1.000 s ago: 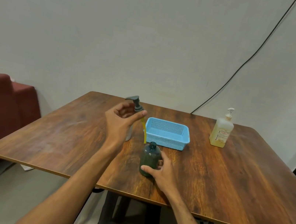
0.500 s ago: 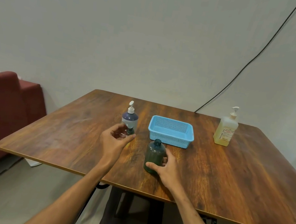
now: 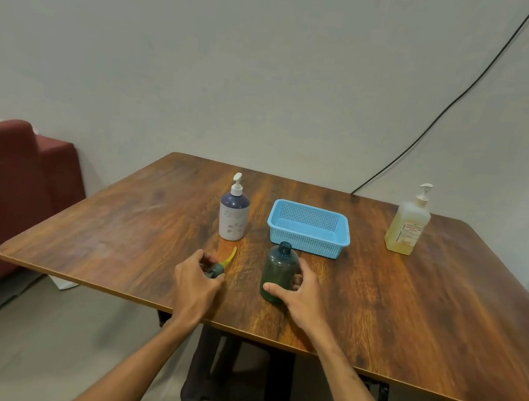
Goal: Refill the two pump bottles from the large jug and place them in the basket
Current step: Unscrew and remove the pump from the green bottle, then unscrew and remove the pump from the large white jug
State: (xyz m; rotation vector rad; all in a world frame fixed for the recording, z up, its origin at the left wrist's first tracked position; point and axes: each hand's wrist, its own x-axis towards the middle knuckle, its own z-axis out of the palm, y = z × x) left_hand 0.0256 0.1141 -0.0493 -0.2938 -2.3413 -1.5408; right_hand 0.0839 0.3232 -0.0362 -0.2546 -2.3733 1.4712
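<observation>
While left hand [image 3: 196,281] grips pump [image 3: 220,268], right hand [image 3: 306,297] bottle [image 3: 280,267] | jug [image 3: 406,228] label illegible

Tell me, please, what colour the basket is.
The basket is light blue with perforated walls; the head view shows it best.

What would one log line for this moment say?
left hand: holds pump head | right hand: grips open green bottle | basket: empty | jug: far right, untouched

Left hand [image 3: 201,275] pinches with curled fingers — right hand [image 3: 302,293] cupped (thumb in front).
</observation>
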